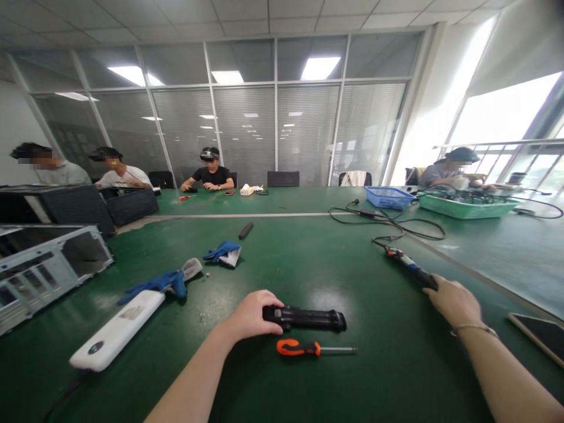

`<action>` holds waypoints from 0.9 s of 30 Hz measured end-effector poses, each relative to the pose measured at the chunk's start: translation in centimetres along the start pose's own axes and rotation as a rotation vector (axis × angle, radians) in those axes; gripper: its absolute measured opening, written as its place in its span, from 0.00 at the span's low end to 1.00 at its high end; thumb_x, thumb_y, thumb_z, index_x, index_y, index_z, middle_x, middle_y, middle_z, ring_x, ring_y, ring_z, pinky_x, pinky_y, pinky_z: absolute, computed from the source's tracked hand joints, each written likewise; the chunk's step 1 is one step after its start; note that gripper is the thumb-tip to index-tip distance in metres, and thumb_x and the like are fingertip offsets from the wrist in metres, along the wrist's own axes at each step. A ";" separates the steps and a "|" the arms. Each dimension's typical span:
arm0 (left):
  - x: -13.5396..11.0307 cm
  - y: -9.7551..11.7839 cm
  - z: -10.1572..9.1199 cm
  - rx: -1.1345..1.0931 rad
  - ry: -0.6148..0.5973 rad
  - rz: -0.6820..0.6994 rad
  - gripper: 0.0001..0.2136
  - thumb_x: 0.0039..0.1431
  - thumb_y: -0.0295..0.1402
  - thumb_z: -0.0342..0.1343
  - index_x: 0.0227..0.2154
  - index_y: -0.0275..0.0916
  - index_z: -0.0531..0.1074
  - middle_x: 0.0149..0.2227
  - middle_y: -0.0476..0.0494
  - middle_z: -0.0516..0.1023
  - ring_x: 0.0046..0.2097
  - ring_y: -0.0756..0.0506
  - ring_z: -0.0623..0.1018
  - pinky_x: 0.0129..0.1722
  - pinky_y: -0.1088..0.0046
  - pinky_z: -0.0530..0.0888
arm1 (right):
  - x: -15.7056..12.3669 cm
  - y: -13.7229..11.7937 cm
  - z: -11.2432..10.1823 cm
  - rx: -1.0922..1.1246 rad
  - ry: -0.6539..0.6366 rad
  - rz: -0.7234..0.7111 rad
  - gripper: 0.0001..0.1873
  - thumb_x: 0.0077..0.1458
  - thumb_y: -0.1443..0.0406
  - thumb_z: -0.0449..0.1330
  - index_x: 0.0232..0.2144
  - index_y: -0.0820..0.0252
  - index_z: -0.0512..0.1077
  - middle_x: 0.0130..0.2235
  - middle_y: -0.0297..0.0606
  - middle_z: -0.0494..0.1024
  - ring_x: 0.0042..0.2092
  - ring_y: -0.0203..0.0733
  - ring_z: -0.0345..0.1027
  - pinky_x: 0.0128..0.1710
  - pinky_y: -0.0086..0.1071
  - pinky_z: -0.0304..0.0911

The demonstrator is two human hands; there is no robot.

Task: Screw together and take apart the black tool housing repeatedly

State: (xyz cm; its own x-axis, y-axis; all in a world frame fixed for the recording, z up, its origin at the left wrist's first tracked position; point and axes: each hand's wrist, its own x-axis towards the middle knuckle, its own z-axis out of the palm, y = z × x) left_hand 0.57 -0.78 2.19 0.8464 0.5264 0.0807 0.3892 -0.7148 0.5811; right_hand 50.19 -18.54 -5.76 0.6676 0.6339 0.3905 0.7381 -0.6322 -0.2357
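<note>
My left hand (256, 315) is closed around the left end of a long black handle-shaped tool (308, 318), which lies flat on the green table (247, 388). Just below that tool is a screwdriver (304, 348) with an orange and black handle, its metal shaft pointing right. Out to the right, my right hand (453, 302) grips the near, black end of a corded electric screwdriver (410, 267). Its cable (392, 220) loops away over the far part of the table. The fingertips of my right hand are partly hidden.
At left lie a white power bank-like device (118, 330), blue-grey gloves (176, 281) and a metal computer case (53, 264). Further off are a dark bar (245, 230), a blue basket (390, 198) and a green basket (467, 205). A phone (540, 336) lies right. Several people sit around the table.
</note>
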 end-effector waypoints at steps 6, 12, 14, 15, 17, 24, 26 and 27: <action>0.0 0.1 0.1 0.002 0.017 0.022 0.21 0.41 0.39 0.68 0.42 0.44 0.78 0.45 0.44 0.76 0.47 0.41 0.75 0.48 0.67 0.70 | -1.6 -9.4 0.3 0.148 -0.156 -0.291 0.27 0.55 0.60 0.53 0.56 0.60 0.66 0.45 0.48 0.75 0.42 0.51 0.72 0.43 0.40 0.65; 0.3 0.0 0.3 0.054 0.011 0.020 0.22 0.42 0.42 0.67 0.43 0.44 0.78 0.44 0.44 0.77 0.46 0.41 0.76 0.47 0.67 0.70 | -4.2 -18.0 -0.9 0.364 -0.316 -0.656 0.27 0.53 0.62 0.59 0.56 0.46 0.66 0.53 0.35 0.72 0.52 0.45 0.67 0.55 0.38 0.58; 0.2 0.1 0.2 0.094 0.022 0.045 0.22 0.42 0.42 0.68 0.43 0.43 0.78 0.45 0.44 0.77 0.47 0.40 0.75 0.48 0.65 0.70 | -4.9 -19.7 -1.1 0.426 -0.364 -0.733 0.28 0.51 0.63 0.61 0.55 0.43 0.67 0.54 0.33 0.72 0.54 0.47 0.66 0.57 0.42 0.54; 0.2 0.2 0.1 0.113 0.031 0.065 0.22 0.42 0.41 0.68 0.43 0.43 0.78 0.45 0.43 0.78 0.47 0.40 0.75 0.49 0.65 0.69 | -5.2 -20.4 -1.3 0.463 -0.390 -0.765 0.28 0.51 0.63 0.62 0.55 0.42 0.67 0.54 0.34 0.72 0.54 0.48 0.65 0.58 0.44 0.52; 0.1 0.5 -0.2 0.137 0.056 0.121 0.22 0.41 0.40 0.69 0.43 0.43 0.78 0.46 0.44 0.78 0.48 0.40 0.75 0.51 0.64 0.68 | -5.6 -21.3 -1.8 0.539 -0.449 -0.809 0.28 0.51 0.63 0.62 0.55 0.43 0.67 0.55 0.35 0.72 0.56 0.50 0.63 0.59 0.47 0.50; -0.1 0.1 -1.1 0.133 0.249 0.184 0.22 0.41 0.37 0.70 0.42 0.41 0.77 0.47 0.42 0.77 0.49 0.41 0.74 0.54 0.63 0.68 | -5.7 -21.2 -3.3 0.776 -0.644 -0.832 0.23 0.54 0.64 0.59 0.53 0.51 0.71 0.54 0.37 0.73 0.54 0.47 0.66 0.58 0.43 0.57; 0.0 -0.5 -1.0 0.127 0.294 0.186 0.22 0.41 0.36 0.70 0.42 0.42 0.77 0.47 0.42 0.77 0.49 0.40 0.74 0.55 0.62 0.68 | -5.5 -20.7 -3.2 0.839 -0.686 -0.798 0.22 0.56 0.63 0.57 0.54 0.53 0.70 0.56 0.38 0.72 0.56 0.47 0.65 0.59 0.43 0.56; 0.1 -0.8 -0.9 0.128 0.317 0.187 0.21 0.41 0.35 0.70 0.42 0.42 0.77 0.47 0.42 0.77 0.49 0.40 0.74 0.55 0.62 0.68 | -5.3 -20.4 -3.0 0.859 -0.694 -0.777 0.22 0.56 0.62 0.57 0.54 0.54 0.70 0.57 0.38 0.71 0.57 0.47 0.63 0.61 0.44 0.55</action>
State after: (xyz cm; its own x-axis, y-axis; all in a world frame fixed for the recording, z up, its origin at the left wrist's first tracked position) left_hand 0.03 0.26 2.43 0.7607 0.4833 0.4332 0.2980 -0.8530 0.4285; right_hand 31.30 -10.39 -0.33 -0.2255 0.9514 0.2096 0.6009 0.3051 -0.7388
